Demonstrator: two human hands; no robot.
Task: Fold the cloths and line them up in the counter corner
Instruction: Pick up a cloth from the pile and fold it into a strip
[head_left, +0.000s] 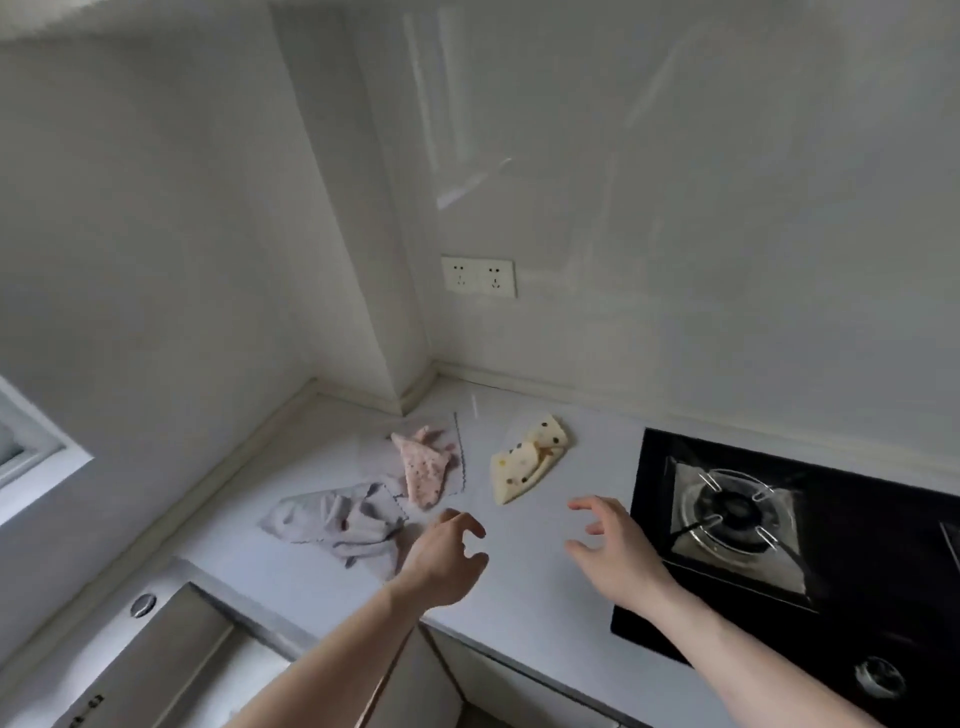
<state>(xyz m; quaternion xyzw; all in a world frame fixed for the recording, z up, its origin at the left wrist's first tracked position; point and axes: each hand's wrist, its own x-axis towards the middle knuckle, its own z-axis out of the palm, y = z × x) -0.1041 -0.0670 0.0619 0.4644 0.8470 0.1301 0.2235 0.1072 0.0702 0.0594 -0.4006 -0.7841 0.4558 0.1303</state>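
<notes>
Three cloths lie crumpled on the pale counter near its back corner. A grey cloth is bunched at the left. A pink dotted cloth lies behind it, on top of a thin flat grey sheet. A yellow dotted cloth lies to the right. My left hand hovers just right of the grey cloth, fingers curled and apart, holding nothing. My right hand is spread open below the yellow cloth, also holding nothing.
A black gas hob with a burner ring fills the counter's right side, close to my right hand. A sink sits at the lower left. A double wall socket is above the corner. Walls close the counter behind and left.
</notes>
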